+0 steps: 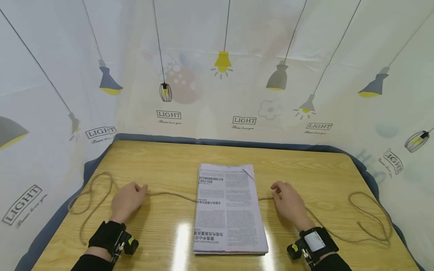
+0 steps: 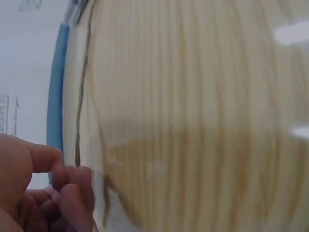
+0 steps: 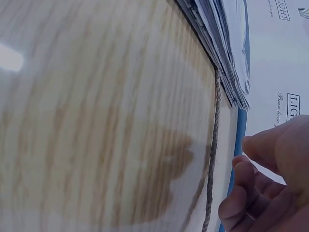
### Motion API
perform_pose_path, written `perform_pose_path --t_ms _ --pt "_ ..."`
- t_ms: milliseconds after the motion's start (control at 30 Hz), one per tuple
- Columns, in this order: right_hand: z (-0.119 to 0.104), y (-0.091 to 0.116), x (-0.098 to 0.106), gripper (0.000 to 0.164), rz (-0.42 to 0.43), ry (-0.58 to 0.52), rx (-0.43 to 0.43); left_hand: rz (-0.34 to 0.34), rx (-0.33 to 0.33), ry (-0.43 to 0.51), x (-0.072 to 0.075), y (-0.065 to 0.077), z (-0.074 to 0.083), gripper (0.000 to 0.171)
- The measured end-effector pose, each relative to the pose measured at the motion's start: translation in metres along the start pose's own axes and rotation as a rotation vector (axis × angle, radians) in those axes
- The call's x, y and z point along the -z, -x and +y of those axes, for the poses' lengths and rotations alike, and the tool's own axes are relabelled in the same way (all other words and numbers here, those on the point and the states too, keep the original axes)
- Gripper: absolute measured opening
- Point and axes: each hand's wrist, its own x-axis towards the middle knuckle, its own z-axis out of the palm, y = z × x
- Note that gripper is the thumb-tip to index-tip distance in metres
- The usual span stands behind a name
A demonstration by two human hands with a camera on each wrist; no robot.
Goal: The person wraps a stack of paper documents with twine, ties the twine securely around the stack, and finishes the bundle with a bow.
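Note:
A stack of folded newspapers (image 1: 228,209) lies on the wooden table in front of me. A thin tan braided rope (image 1: 169,193) runs crosswise beneath it and comes out on both sides. To the left of the stack, my left hand (image 1: 128,201) hovers over the rope with loosely bent fingers, hiding part of it. On the other side my right hand (image 1: 289,201) is above the rope too, its fingers relaxed and curved. The right wrist view shows the rope (image 3: 212,150) passing beside those fingers, with a gap between, and under the paper edges (image 3: 222,53).
Loose rope loops (image 1: 90,192) lie at the table's left side, and another rope end (image 1: 386,229) curls at the right. A blue-grey border (image 1: 203,142) edges the table (image 1: 152,158). Behind it hangs a white cloth (image 1: 203,30) printed with lamps.

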Motion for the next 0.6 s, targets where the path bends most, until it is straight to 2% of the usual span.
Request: perform_pose_path --t_ms 133,200,333,433,533,600 --pt "0.0 0.0 0.003 0.017 -0.003 0.014 -0.016 -0.02 0.063 -0.006 0.004 -0.002 -0.013 0.056" --pt "-0.001 0.0 0.003 0.017 0.001 0.016 -0.022 -0.014 0.091 0.005 0.003 -0.004 -0.017 0.055" --pt "-0.002 0.0 0.003 0.017 -0.006 0.018 -0.032 0.047 0.188 0.006 0.005 -0.005 -0.025 0.044" --pt "-0.004 0.0 0.0 0.018 -0.015 0.014 -0.038 0.105 0.251 0.045 0.009 -0.005 -0.031 0.048" --pt "-0.005 0.0 -0.003 0.019 -0.021 0.006 -0.038 0.151 0.265 0.073 0.013 -0.005 -0.035 0.049" --pt "-0.007 0.0 -0.005 0.019 -0.025 0.003 -0.031 0.163 0.257 0.077 0.015 -0.005 -0.035 0.041"
